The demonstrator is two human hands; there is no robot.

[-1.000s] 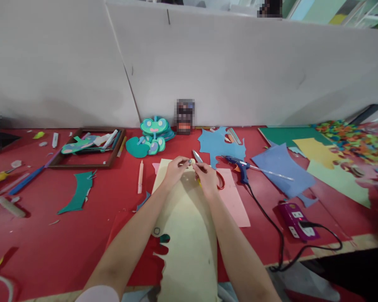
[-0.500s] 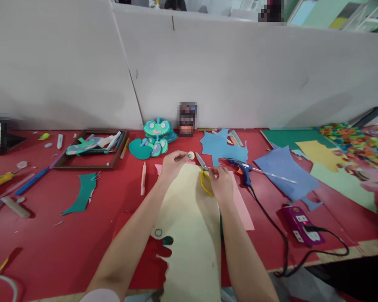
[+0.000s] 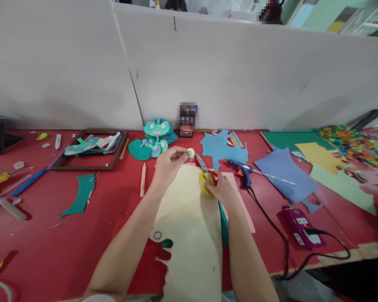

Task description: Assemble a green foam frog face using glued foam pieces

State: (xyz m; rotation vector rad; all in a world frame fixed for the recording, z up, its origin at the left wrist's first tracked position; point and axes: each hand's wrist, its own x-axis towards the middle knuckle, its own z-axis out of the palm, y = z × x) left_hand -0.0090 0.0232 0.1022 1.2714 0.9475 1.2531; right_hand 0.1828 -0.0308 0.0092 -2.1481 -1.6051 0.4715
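Between its fingertips my left hand (image 3: 169, 163) pinches a small round cream felt piece (image 3: 191, 152). My right hand (image 3: 223, 188) is closed around the handles of a pair of scissors (image 3: 204, 167) with yellow and red grips. The blades point up and left, close to the round piece; I cannot tell whether they touch it. Beneath both hands a large cream felt sheet (image 3: 189, 218) reaches to the table's front edge. Its left edge is cut in curves, and a small outlined shape is drawn there. Pink felt (image 3: 244, 209) partly shows under the sheet at the right.
A blue glue gun (image 3: 244, 167) lies right of my right hand, its cord running to a purple power strip (image 3: 302, 228). Green frog-face felt pieces (image 3: 157, 130) and a phone (image 3: 188, 119) are at the back. A brown frame (image 3: 82, 167) with pens is at left.
My right hand has shifted its hold on the scissors, so the red grip now shows beside the yellow one. My left hand has turned slightly, still pinching the round piece.
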